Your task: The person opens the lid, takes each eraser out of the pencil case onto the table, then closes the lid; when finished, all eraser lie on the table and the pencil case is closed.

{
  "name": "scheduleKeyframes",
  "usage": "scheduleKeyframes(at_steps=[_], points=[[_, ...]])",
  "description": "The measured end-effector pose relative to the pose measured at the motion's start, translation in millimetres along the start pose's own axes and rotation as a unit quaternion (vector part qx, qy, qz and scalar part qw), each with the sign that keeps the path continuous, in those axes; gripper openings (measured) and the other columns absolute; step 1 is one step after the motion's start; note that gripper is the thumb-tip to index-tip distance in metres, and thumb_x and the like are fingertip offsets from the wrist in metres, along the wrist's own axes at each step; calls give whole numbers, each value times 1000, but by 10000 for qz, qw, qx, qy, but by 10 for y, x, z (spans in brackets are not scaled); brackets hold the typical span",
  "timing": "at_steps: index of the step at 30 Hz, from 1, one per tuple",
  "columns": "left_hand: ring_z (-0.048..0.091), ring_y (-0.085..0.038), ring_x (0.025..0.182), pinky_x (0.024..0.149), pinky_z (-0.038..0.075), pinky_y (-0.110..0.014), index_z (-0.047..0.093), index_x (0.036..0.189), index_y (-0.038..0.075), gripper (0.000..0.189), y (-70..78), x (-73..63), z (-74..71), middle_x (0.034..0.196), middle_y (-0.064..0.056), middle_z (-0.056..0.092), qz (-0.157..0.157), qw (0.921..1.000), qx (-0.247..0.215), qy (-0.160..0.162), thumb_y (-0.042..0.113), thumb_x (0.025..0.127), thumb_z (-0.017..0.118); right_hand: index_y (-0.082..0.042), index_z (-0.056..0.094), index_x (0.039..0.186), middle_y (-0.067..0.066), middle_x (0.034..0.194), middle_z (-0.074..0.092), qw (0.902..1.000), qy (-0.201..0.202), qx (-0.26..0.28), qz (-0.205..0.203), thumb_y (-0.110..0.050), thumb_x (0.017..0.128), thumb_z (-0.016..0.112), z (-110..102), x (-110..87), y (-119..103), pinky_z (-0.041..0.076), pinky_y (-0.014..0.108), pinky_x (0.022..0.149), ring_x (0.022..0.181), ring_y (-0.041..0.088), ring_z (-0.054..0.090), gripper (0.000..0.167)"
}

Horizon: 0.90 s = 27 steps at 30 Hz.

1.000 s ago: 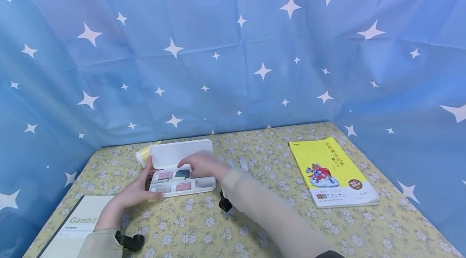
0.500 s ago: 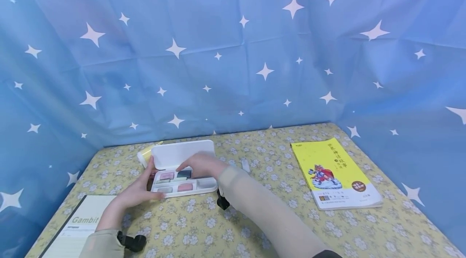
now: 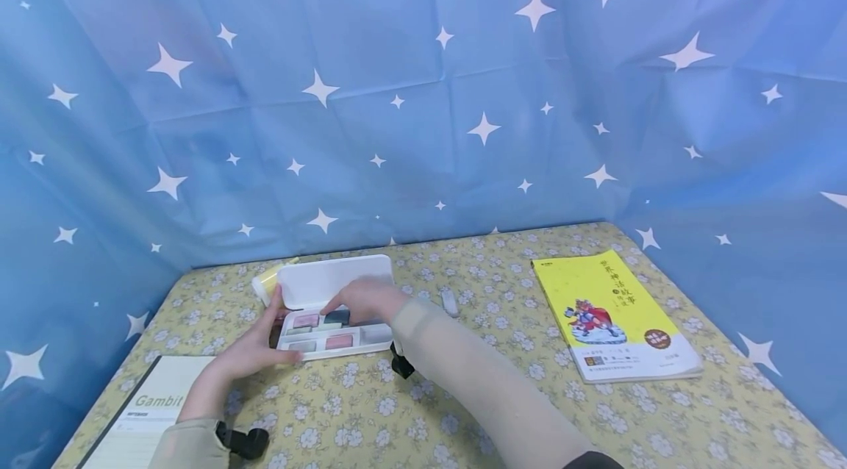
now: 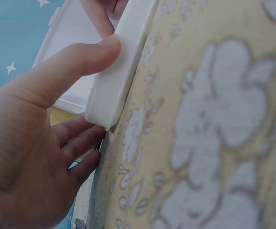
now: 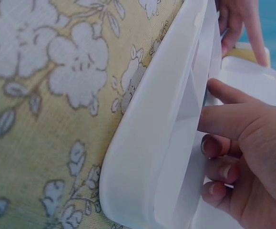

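A white hinged case (image 3: 307, 285) lies with its lid raised, its divided tray facing front. In its compartments sit a mauve block (image 3: 306, 320), a dark block (image 3: 339, 317), a pink block (image 3: 340, 341) and a grey block (image 3: 303, 345). My left hand (image 3: 254, 351) grips the case's left end, thumb on the front wall (image 4: 118, 76) and fingers around the side. My right hand (image 3: 370, 300) reaches into the tray from the right. Two of its fingertips pinch the dark block, while the other fingers (image 5: 219, 171) curl inside the case, partly hidden in the head view.
Behind the lid's left end lies a yellow and white container (image 3: 266, 282). A small whitish item (image 3: 449, 302) is right of the case. A Gambit notebook (image 3: 135, 414) lies at front left and a yellow book (image 3: 609, 318) at right on the flowered cloth (image 3: 476, 263).
The whole head view has shifted slightly, with the scene drifting a little right. Both hands keep about the same places on the case and the dark block.
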<state>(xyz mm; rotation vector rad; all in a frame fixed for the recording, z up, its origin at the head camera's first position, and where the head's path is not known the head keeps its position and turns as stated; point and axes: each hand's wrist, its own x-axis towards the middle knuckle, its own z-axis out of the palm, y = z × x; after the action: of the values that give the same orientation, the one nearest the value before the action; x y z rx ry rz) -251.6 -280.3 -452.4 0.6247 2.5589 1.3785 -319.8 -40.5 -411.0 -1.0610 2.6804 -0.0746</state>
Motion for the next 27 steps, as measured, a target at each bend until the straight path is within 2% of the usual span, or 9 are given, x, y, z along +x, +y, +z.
scheduleKeyframes(at_steps=[3,8,16,27], points=[[41,-40,124,91,42,-26,-22,152,21,126,1,0,5,137,-24,36,-3,10000,-4,-2,15,80,81,-49,57,131,-14,131,57,10000,-30,-75,9,-6,91,65,-9,-18,-10,32,24,53,58,10,38,59],[40,-40,125,92,41,-26,-22,152,20,126,-2,0,3,137,-24,35,-36,10000,-11,21,15,79,81,-42,58,132,-12,128,60,9995,49,-262,-158,-13,92,67,-11,-34,-3,37,23,62,77,8,52,50],[41,-40,124,92,41,-27,-22,152,18,127,-4,2,1,136,-24,36,-52,10000,-19,23,15,79,82,-38,57,131,-10,119,64,9980,149,-476,-395,-16,93,68,-5,-48,23,40,24,68,80,8,55,45],[41,-42,123,91,43,-26,-22,152,17,126,33,-5,-3,136,-27,35,42,9999,-162,-28,13,79,81,-33,57,131,-11,123,61,9969,281,-445,-582,-21,90,71,-49,-104,65,43,24,72,89,8,57,44]])
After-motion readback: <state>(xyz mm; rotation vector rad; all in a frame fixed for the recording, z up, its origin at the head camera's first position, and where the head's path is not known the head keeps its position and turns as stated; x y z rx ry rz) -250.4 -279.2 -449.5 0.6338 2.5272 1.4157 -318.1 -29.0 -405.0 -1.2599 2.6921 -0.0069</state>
